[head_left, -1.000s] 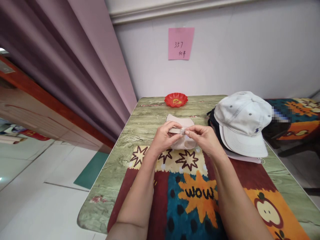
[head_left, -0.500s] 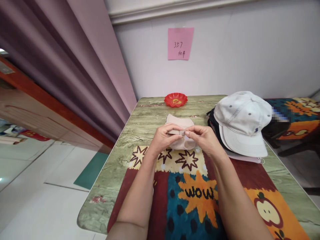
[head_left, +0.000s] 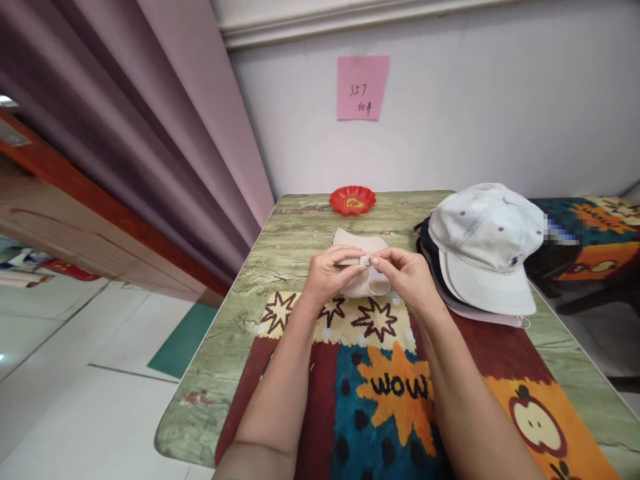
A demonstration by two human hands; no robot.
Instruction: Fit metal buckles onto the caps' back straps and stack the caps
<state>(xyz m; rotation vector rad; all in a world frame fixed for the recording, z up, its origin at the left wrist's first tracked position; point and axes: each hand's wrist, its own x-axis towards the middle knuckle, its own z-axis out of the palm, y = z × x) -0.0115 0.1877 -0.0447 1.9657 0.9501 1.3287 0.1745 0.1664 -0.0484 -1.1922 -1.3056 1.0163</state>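
A pale pink cap point(head_left: 354, 240) lies on the table, partly hidden behind my hands. My left hand point(head_left: 333, 270) pinches the cap's strap from the left, thumb below and fingers above. From the right, my right hand point(head_left: 403, 270) pinches the same strap between thumb and forefinger. A small light grey piece point(head_left: 365, 261) on the strap shows between my fingertips; its detail is too small to make out. The fingertips of both hands are very close together.
White cap point(head_left: 490, 233) tops a stack of caps at the right. A red scalloped dish point(head_left: 353, 200) stands near the wall. Under my forearms lies a colourful mat point(head_left: 360, 400) on the green wood-patterned table point(head_left: 195, 393). A pink note point(head_left: 362, 88) hangs on the wall.
My fingertips and the small piece on the strap have shifted up slightly. Both hands keep their pinch on the cap's strap.
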